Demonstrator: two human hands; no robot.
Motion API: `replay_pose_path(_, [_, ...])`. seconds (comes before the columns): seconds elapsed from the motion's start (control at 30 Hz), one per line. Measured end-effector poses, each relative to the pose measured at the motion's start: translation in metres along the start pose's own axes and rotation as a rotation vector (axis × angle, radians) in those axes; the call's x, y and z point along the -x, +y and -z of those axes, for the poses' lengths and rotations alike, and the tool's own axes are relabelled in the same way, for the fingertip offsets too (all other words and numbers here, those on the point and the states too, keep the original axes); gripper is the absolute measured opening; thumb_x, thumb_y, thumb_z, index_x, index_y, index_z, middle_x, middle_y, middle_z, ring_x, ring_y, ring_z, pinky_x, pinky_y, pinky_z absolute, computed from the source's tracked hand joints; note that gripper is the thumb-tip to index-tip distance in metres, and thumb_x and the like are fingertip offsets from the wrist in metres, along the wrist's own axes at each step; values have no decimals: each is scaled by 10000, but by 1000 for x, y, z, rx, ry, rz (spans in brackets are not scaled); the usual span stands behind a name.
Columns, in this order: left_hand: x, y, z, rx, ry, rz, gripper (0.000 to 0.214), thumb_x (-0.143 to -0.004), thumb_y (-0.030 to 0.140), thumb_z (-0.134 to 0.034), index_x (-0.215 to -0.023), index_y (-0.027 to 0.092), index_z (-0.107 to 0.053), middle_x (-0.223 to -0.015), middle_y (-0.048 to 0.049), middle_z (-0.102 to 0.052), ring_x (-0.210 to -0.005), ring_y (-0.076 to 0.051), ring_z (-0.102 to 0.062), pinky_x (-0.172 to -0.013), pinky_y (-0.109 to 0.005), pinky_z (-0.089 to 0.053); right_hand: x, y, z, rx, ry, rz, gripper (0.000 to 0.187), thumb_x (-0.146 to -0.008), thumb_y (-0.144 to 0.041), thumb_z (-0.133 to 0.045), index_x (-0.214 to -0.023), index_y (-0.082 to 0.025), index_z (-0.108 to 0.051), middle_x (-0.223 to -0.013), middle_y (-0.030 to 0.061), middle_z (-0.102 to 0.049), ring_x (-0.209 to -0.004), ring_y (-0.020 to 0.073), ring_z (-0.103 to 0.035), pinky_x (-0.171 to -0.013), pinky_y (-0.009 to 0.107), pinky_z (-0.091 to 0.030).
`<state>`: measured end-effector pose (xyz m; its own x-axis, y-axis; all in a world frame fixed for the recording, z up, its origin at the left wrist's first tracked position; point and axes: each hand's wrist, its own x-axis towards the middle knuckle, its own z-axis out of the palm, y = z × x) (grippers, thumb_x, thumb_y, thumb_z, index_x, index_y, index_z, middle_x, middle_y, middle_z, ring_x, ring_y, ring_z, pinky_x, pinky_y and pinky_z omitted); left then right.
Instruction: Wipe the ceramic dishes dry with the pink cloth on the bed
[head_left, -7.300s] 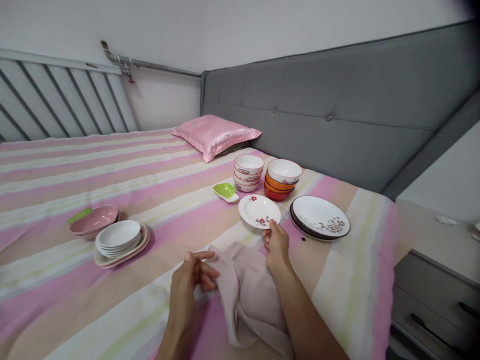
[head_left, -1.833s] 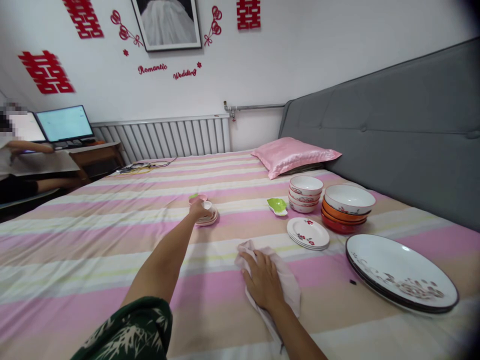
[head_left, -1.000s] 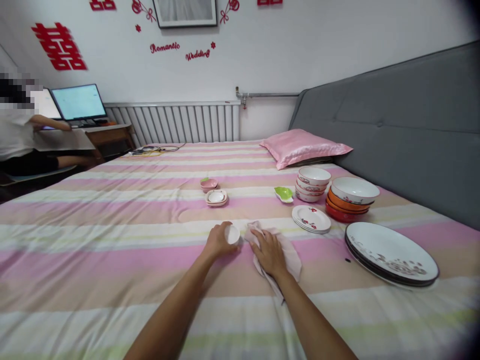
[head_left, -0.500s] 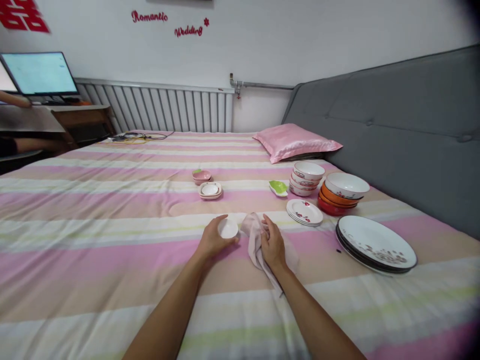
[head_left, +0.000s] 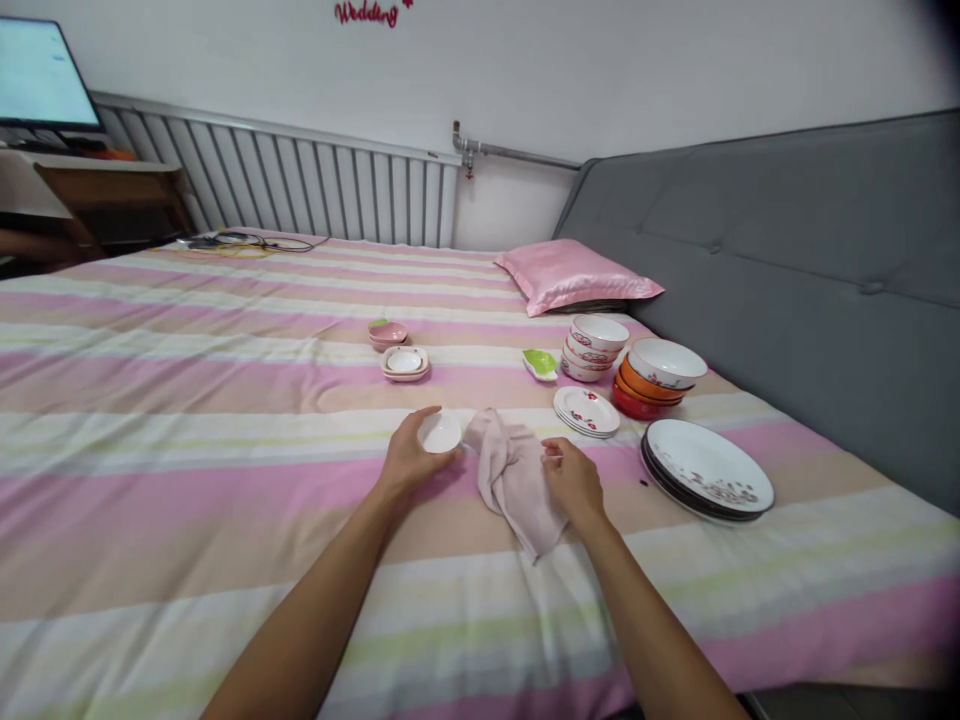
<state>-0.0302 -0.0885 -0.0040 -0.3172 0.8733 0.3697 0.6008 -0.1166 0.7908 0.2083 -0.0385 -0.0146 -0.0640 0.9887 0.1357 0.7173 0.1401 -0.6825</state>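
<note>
My left hand (head_left: 407, 455) is curled round the rim of a small white bowl (head_left: 440, 433), thumb on the near side and fingers on the far side. To the right of the bowl, a pale pink cloth (head_left: 513, 478) hangs in folds over the striped bedspread. My right hand (head_left: 577, 482) has its fingers bent and closed on the cloth's right edge. Beyond the left hand sit small square dishes (head_left: 406, 374) with a little white dish (head_left: 405, 360) in them. Pink fruit-shaped dishes (head_left: 388, 338) lie just behind.
Right of the cloth are small flowered plates (head_left: 587, 411), a green leaf-shaped dish (head_left: 540, 363), stacked white bowls (head_left: 595, 350), orange and red bowls (head_left: 651, 388) and large plates (head_left: 709, 465). A pink pillow (head_left: 576, 275) rests by the grey headboard (head_left: 787, 230). Cables (head_left: 247, 242) lie at the far left.
My right hand has shifted right relative to the bowl, and the cloth has spread out wider and flatter. The left hand still holds the bowl. The view has tilted down and turned slightly right.
</note>
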Motion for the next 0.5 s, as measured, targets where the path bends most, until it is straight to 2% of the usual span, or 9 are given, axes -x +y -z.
replay_pose_path(0.13, [2,8,0,-56,120,-214,576,-606,347,-714,-1126,179,-530,-1122,-92,-591,-1052,-256,-550,-910,-408,-438,5,11,14,73,74,-182,318,-718,-255,-553,-1010,-142,-605,-1095,194,-590,-1069,336,-510,-884,453,-364])
replay_pose_path(0.23, [9,22,-3,-78,188,-347,556,-637,309,-703,-1143,190,-505,-1136,-88,-576,-1075,-245,-531,-925,-397,-429,4,18,17,5,83,-334,376,-640,-318,-630,-957,-113,-618,-1080,247,-582,-1072,377,-499,-872,488,-354])
replay_pose_path(0.3, [16,32,-9,-59,171,-403,565,-654,287,-695,-1168,195,-480,-1151,-91,-566,-1092,-243,-519,-933,-395,-425,3,22,15,-72,53,-366,321,-592,-324,-656,-855,-142,-632,-942,200,-638,-974,348,-559,-804,451,-400])
replay_pose_path(0.4, [27,43,-18,-16,69,-437,596,-662,278,-692,-1200,201,-447,-1175,-99,-551,-1104,-247,-514,-936,-401,-426,2,23,10,-265,-17,-368,183,-540,-322,-665,-643,-180,-612,-677,87,-649,-765,272,-616,-654,347,-442])
replay_pose_path(0.5, [34,47,-25,7,-18,-430,619,-652,276,-699,-1209,210,-436,-1178,-102,-546,-1103,-257,-516,-920,-410,-435,1,14,12,-529,-75,-315,242,-547,-401,-642,-605,-173,-589,-582,33,-618,-630,211,-601,-562,292,-442])
